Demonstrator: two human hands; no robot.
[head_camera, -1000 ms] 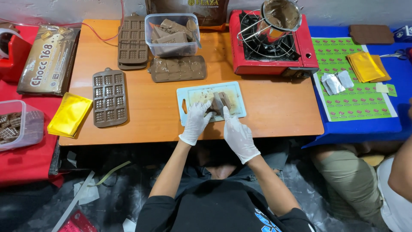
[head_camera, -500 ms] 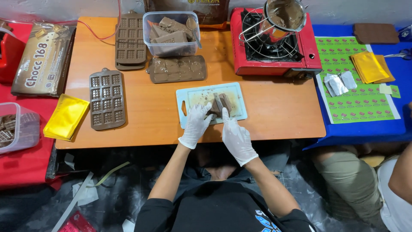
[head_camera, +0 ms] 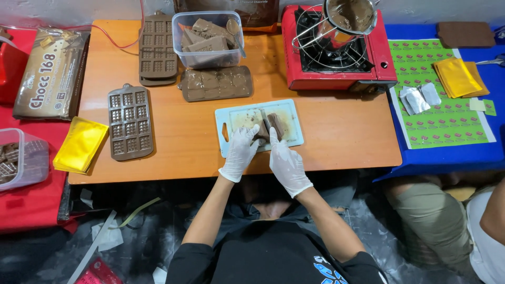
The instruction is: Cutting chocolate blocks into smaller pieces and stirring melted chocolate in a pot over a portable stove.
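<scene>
Chopping step under way, frame centre: left hand (head_camera: 239, 153) pinning chocolate block (head_camera: 269, 128) on pale cutting board (head_camera: 292, 120), right hand (head_camera: 286, 164) clenched round knife (head_camera: 264, 121). Next needs firm downward press, fingertips clear.

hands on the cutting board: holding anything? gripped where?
Right hand grips a knife at its near end; the handle is hidden. Left hand presses the chocolate block's near edge.
</scene>
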